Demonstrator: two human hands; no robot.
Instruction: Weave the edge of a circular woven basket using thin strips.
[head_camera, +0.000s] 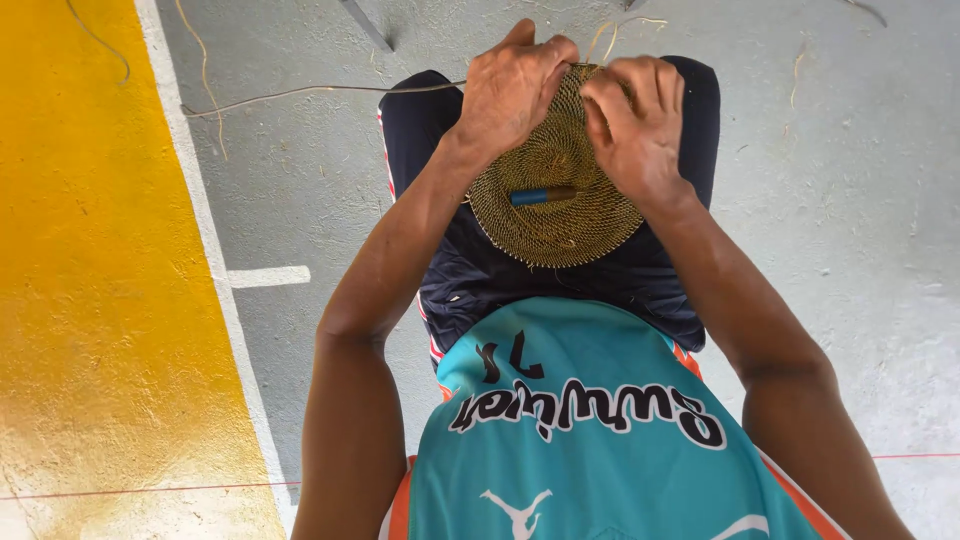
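Both hands (575, 105) on round woven disc (553, 190)

Teal sleeveless jersey (590, 440) w/ orange trim (dark shorts (480, 270)).

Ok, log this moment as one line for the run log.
left hand: grips woven disc far rim | right hand: fingers pinch same rim | blue-tipped tool: lies on disc | loose strand: on floor
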